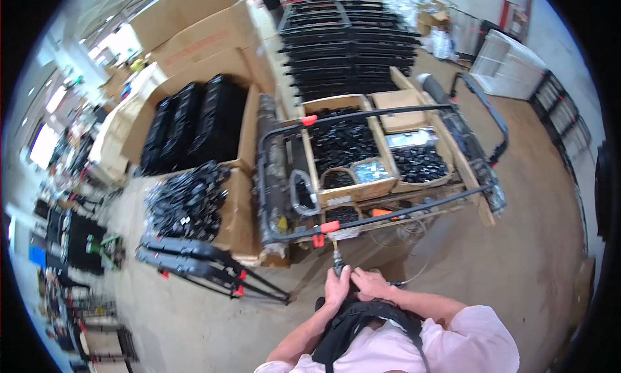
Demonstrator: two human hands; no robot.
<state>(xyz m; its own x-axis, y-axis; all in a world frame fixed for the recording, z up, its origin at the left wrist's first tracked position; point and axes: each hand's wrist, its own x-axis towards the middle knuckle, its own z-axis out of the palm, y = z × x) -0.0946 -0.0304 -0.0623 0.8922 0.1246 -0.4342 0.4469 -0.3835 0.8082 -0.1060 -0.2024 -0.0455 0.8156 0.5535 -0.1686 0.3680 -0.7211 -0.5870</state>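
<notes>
A left hand (pixel 336 287) wraps closely around a slim, metal-tipped tool (pixel 338 264) at the near side of a black, round-cornered tubular metal frame (pixel 414 209); the right hand (pixel 370 284) curls alongside, its hold unclear. A slip near the frame's smooth red plastic clip (pixel 330 226) could scuff the tubing; the thin, pale hose (pixel 425 260) looping below the frame might snag.

Tool (pixel 337 263) before workbench (pixel 457 147), frame (pixel 401 209) and parts box (pixel 357 192) on top, frame stack (pixel 349 53) behind, carton (pixel 237 216) to left
</notes>
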